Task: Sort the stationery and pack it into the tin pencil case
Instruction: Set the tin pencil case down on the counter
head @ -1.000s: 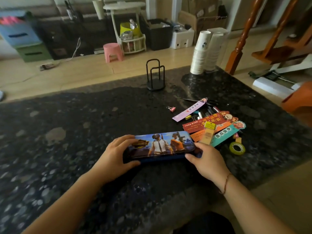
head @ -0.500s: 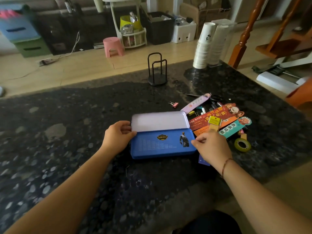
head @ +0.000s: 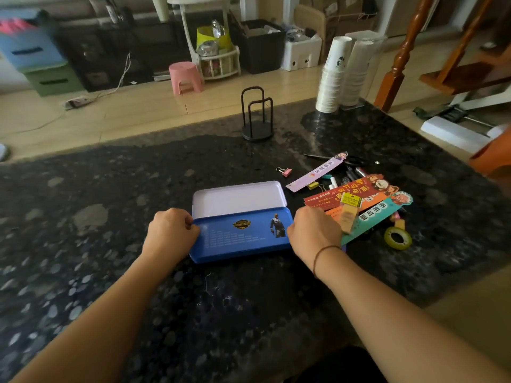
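Nearest the counter's [head: 83,217] front edge, two bare forearms reach in from below. The left hand [head: 170,233] has its fingers curled against the left end of the tin case [head: 237,233], at the hinge line; the right hand [head: 313,233], a red cord round its wrist, is curled at the case's right end. Whether either hand truly grips the tin or only rests against it cannot be told, as the fingertips are hidden.

The case lies open near the counter's middle: a blue half with a badge and a small figure faces the person, and the pale half [head: 237,197] lies flat just beyond it.

Just right of the case, toward the right edge, is the stationery pile: a teal bookmark [head: 378,217], a red one [head: 331,196] and an orange one overlapping, a yellow tag [head: 350,200] on top, and a green tape roll [head: 397,238] beside them. Beyond these lie a lilac bookmark [head: 315,175], some pens [head: 351,174], and a pink binder clip [head: 286,171] apart to the left.

Farther back stand a black wire holder [head: 257,117] near the far edge and stacked paper cups [head: 334,73] at the far right corner.
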Motion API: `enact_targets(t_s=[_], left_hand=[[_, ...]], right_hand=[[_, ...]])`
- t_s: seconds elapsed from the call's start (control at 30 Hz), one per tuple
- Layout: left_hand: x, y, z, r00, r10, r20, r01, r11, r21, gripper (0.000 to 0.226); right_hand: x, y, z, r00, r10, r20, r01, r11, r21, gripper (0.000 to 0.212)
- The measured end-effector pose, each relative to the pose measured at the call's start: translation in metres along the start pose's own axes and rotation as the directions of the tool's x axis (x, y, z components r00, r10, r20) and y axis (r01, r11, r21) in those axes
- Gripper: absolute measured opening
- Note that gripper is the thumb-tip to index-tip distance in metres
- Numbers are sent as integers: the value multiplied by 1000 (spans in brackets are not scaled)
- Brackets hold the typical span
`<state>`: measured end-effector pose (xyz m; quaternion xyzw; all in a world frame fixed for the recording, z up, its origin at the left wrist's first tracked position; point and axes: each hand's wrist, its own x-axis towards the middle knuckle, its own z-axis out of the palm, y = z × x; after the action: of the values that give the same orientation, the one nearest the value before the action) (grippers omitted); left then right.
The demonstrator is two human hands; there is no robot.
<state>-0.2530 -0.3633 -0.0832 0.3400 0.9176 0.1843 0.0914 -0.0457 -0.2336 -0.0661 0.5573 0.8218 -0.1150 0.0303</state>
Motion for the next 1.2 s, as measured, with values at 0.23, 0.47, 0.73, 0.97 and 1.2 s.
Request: enact_targets(t_s=[0.23, 0.47, 0.73, 0.97, 1.2], left_hand=[[-12, -2, -7, 998, 42, -43, -36, 990, 137, 15], [-24, -2, -4, 987, 129, -92, -120, 988, 97, 16], [-51, -2, -30, 955, 139, -262, -168, 982, -88, 11], [-124, -40, -5, 990, 121, -73, -132, 978, -160, 31], [-124, -36, 13, 987, 140, -83, -144, 989, -41, 18]], right_hand=[[-3, -9, -3, 996, -84, 29, 88, 984, -157, 13], [1, 4, 16, 997, 4, -74, 14, 972, 235, 16], [-13, 19, -6, 987, -50, -155, 112, 900, 422, 13], [-73, 62, 15, 980, -165, 109, 117, 928, 354, 13], [-41, 112, 2, 969, 230, 95, -207, 535, 819, 6]])
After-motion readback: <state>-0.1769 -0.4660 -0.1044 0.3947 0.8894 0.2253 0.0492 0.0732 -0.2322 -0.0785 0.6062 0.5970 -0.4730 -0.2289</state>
